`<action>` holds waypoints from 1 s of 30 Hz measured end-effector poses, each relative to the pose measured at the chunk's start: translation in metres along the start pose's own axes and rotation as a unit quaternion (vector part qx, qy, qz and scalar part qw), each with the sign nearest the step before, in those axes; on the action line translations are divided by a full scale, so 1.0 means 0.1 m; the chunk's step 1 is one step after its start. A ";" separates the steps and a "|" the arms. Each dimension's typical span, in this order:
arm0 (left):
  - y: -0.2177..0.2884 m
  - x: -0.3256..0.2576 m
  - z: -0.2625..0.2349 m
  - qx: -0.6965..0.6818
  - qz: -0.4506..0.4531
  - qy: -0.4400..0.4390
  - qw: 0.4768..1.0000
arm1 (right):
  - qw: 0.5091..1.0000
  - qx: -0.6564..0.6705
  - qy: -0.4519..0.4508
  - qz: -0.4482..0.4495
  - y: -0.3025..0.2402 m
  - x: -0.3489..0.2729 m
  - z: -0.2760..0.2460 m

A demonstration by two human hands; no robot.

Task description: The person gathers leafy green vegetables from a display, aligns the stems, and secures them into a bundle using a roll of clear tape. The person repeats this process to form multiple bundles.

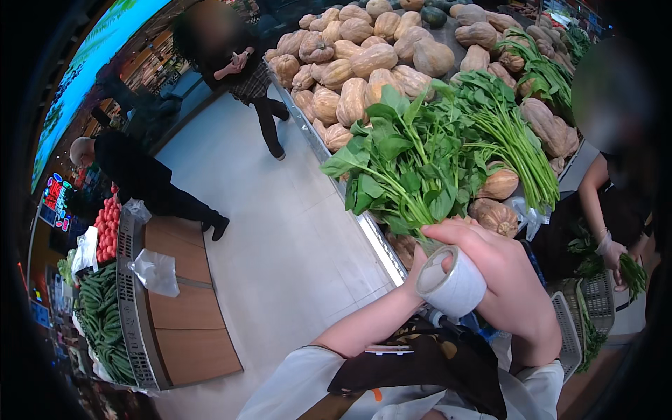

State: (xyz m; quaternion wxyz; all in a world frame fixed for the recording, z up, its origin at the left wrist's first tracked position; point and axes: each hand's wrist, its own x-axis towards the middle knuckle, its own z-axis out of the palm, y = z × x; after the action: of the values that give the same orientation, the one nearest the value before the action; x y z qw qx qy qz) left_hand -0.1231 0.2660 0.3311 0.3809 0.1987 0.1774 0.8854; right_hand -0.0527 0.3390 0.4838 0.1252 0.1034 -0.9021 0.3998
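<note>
Greens (420,157) in a big leafy bunch stand up in the middle, in front of a far pile of tan squashes (364,63). I think the bunch is light and floppy, so the stems are the best spot to grip. My right hand (500,269) is wrapped around those stems. My left hand (423,262) holds a white roll of tape (451,283) right beside them. The leaves are wide and dark green.

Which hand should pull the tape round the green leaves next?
Probably the left. The left hand sits right at the white tape roll and seems to hold it. The right hand is busy, its fingers curled around the stems of the bunch of greens, so it cannot let go.
</note>
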 end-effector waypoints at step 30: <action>0.27 -0.22 -0.01 0.202 0.022 -0.009 0.979 | 0.863 0.397 0.233 0.208 0.78 -0.08 0.51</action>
State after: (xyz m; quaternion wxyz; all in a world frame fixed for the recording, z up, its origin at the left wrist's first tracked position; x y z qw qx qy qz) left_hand -0.1258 0.2321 0.3385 0.3153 0.2835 0.3443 0.8377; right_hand -0.0743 0.3529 0.3944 0.1938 -0.1415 -0.6122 0.7534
